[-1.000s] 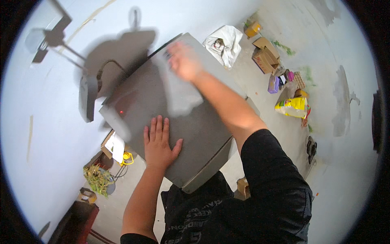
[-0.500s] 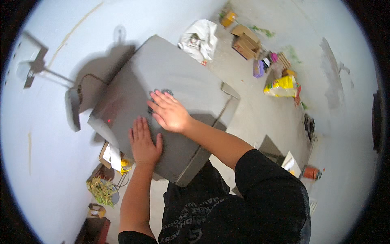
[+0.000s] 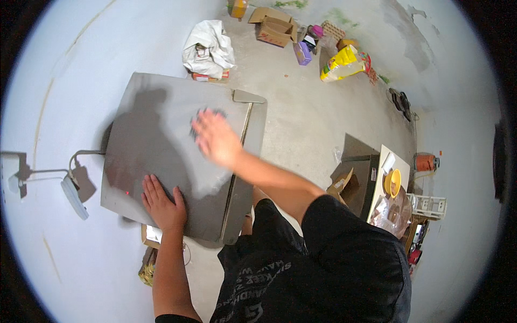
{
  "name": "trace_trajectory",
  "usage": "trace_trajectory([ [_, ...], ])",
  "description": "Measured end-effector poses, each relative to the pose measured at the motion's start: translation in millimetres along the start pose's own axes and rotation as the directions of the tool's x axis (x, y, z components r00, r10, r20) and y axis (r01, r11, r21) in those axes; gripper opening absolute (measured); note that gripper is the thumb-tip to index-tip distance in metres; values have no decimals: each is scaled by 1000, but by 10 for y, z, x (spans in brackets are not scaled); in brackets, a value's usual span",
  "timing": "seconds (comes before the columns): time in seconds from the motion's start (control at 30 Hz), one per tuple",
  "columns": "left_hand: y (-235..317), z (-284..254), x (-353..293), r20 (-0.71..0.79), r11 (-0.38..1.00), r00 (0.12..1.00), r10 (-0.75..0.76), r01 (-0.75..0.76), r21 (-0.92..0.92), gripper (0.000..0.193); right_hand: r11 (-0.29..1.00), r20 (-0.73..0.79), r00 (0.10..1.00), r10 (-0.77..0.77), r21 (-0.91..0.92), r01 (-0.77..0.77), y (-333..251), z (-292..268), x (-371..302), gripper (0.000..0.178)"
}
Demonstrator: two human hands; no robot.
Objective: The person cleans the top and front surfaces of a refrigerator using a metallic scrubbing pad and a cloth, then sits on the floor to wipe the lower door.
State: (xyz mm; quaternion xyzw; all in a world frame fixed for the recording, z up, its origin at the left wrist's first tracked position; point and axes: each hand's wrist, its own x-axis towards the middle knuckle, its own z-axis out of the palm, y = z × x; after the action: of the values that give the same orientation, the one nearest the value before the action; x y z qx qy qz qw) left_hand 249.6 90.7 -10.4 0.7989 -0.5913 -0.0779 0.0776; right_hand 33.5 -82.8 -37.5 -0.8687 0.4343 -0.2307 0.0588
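Observation:
In front of me stands a grey box-shaped appliance, seemingly a fridge [image 3: 177,91], with a door seam along its right side and a flap-like hinge cover at the far right corner. My left hand [image 3: 165,206] rests flat on the near left part of the grey top, fingers stretched out and holding nothing. Farther up and to the right, my right hand [image 3: 218,141] presses a dark, bunched cloth or scouring pad [image 3: 219,113] against the same surface. Motion blurs its fingers, and they hide most of the pad. A faint whitish smear shows on the top beside the right forearm.
A lamp-like fitting [image 3: 74,198] on an arm sticks out at the left wall. Beyond the fridge lie a white sack [image 3: 207,48], a cardboard box [image 3: 273,31] and a yellow bag [image 3: 344,63]. A table [image 3: 379,177] with a yellow bowl [image 3: 393,183] stands at right.
My view has turned, so the fridge sits farther left and the table shows more. The right hand and its dark pad have moved across the top toward the hinge-cover side; the left hand stays flat.

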Motion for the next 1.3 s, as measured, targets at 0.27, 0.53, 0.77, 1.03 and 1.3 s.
trace_trajectory([
  [0.27,-56,60,-14,-85,998,995,52,-50,33,78,992,-31,995,94,-87,-96,697,-433,199,39],
  [0.53,-100,72,-49,-94,999,994,51,-50,4,77,970,-366,898,244,88,-228,1201,-594,-167,23],
  [0.77,30,14,-7,-63,999,997,34,-36,-27,77,955,-254,927,275,184,-233,1319,-545,289,15],
  [1.03,1,-24,-46,-56,999,998,1,-3,-38,78,921,-176,931,320,288,-262,1469,-729,137,18],
  [1.3,42,-36,9,-39,996,999,29,-32,-84,79,941,-103,965,243,268,-208,1390,-657,525,13],
])
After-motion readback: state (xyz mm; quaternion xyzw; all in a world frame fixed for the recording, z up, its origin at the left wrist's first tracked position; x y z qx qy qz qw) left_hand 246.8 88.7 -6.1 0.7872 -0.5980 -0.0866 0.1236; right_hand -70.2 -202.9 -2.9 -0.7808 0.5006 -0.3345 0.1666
